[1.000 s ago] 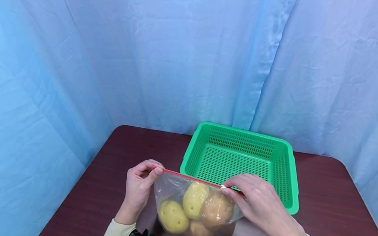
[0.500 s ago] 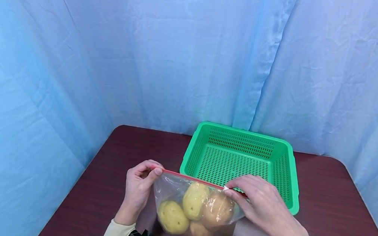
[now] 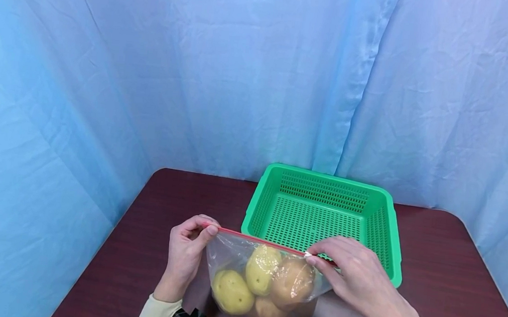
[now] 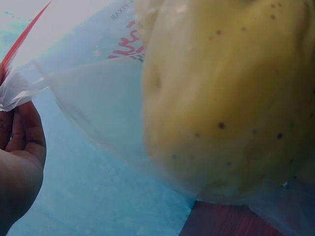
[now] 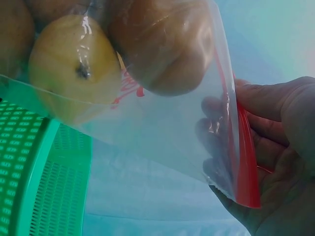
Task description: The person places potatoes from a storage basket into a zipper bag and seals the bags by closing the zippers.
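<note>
A clear slider zip bag [image 3: 227, 257] with a red zip strip [image 3: 260, 240] stands on the table, holding yellow potatoes [image 3: 233, 291] and brown potatoes [image 3: 293, 283]. My left hand [image 3: 184, 253] pinches the strip's left end between thumb and fingers. At the right part of the strip, my right hand [image 3: 357, 273] pinches the small white slider [image 3: 307, 254]. In the right wrist view, the red strip's end [image 5: 248, 182] runs past the thumb, with fingers behind the film. A yellow potato [image 4: 221, 108] fills much of the left wrist view.
Behind the bag a green perforated basket [image 3: 259, 199] sits on the dark red-brown table [image 3: 178, 192]; my right hand overlaps its front part in the head view. Light blue curtains [image 3: 225, 75] hang around the table's back and left.
My right hand has moved slightly rightward along the red strip, and the white slider has moved with it. The left hand, potatoes and basket have stayed in place.
</note>
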The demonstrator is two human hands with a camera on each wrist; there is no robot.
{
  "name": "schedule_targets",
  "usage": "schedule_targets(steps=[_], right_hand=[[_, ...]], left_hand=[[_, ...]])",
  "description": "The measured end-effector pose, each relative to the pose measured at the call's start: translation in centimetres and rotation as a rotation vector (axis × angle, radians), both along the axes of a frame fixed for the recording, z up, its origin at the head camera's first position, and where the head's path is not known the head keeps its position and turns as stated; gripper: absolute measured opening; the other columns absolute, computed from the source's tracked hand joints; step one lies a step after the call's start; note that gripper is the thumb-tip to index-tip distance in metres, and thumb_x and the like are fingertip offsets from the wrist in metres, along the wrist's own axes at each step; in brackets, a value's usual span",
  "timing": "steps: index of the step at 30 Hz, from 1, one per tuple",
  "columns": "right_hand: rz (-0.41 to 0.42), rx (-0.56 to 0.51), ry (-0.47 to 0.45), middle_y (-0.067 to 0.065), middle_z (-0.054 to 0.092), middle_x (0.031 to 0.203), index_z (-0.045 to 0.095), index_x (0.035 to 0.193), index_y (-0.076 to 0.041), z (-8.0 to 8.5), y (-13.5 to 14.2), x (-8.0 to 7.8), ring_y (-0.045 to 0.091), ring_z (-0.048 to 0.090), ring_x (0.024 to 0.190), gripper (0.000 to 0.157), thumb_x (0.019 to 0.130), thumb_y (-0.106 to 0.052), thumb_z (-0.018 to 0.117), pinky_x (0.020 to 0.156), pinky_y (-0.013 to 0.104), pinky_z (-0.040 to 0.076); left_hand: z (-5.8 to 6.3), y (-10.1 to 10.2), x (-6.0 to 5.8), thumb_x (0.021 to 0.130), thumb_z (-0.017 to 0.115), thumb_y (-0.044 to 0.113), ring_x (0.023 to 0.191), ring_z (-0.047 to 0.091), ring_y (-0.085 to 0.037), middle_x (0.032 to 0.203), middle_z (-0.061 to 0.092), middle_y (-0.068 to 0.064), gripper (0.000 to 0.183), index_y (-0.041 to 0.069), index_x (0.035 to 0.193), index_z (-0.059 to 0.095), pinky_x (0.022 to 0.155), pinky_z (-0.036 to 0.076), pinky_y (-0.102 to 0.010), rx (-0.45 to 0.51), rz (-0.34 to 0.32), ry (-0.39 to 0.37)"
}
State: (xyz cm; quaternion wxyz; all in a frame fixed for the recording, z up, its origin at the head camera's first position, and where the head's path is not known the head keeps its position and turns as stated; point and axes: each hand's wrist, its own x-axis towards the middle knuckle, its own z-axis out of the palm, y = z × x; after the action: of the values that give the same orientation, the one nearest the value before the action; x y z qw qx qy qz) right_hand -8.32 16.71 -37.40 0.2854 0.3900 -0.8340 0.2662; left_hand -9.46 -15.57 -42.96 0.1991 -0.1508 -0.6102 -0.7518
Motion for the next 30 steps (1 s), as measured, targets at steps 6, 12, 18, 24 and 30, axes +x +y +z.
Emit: schedule_targets(steps=[6,12,18,24,30], right_hand=[[-0.009,0.014,-0.023,-0.018,0.069,0.091,0.074,0.093,-0.023,0.07,0.17,0.09,0.005,0.067,0.087,0.041,0.108,-0.050,0.046,0.077,0.027,0.051],[-0.001,-0.002,-0.024,-0.018,0.069,0.092,0.074,0.094,-0.023,0.07,0.46,0.16,0.006,0.067,0.088,0.040,0.108,-0.049,0.047,0.078,0.026,0.051],[0.020,-0.015,-0.025,-0.017,0.069,0.093,0.074,0.096,-0.023,-0.02,0.67,0.12,0.005,0.066,0.087,0.035,0.108,-0.046,0.050,0.076,0.024,0.050],[0.019,-0.024,-0.033,-0.019,0.068,0.092,0.073,0.096,-0.024,0.00,0.91,0.16,0.004,0.064,0.084,0.033,0.108,-0.046,0.052,0.073,0.021,0.049],[0.007,-0.019,-0.047,-0.019,0.068,0.094,0.074,0.095,-0.025,0.03,1.01,0.14,0.004,0.065,0.088,0.036,0.107,-0.049,0.051,0.076,0.021,0.049]], left_hand=[[-0.03,-0.05,-0.01,0.091,0.074,-0.004,0.083,0.067,-0.012,0.090,0.072,-0.003,0.004,-0.001,0.090,0.073,0.068,0.052,-0.021,0.001,-0.001,0.000],[-0.06,-0.09,-0.04,0.092,0.076,0.003,0.084,0.067,-0.011,0.090,0.072,0.002,0.022,-0.016,0.090,0.064,0.068,0.051,-0.021,-0.031,0.003,-0.009],[-0.13,-0.23,-0.08,0.093,0.077,0.005,0.084,0.067,-0.011,0.090,0.072,0.000,0.023,-0.015,0.090,0.065,0.068,0.052,-0.021,-0.037,0.008,0.004],[-0.17,-0.41,-0.05,0.093,0.076,0.005,0.084,0.067,-0.012,0.090,0.072,0.000,0.019,-0.011,0.089,0.067,0.069,0.052,-0.022,-0.017,-0.014,0.013],[-0.25,-0.57,-0.06,0.093,0.076,0.006,0.085,0.067,-0.012,0.090,0.072,-0.001,0.005,0.004,0.090,0.073,0.070,0.053,-0.022,-0.023,-0.030,0.027]])
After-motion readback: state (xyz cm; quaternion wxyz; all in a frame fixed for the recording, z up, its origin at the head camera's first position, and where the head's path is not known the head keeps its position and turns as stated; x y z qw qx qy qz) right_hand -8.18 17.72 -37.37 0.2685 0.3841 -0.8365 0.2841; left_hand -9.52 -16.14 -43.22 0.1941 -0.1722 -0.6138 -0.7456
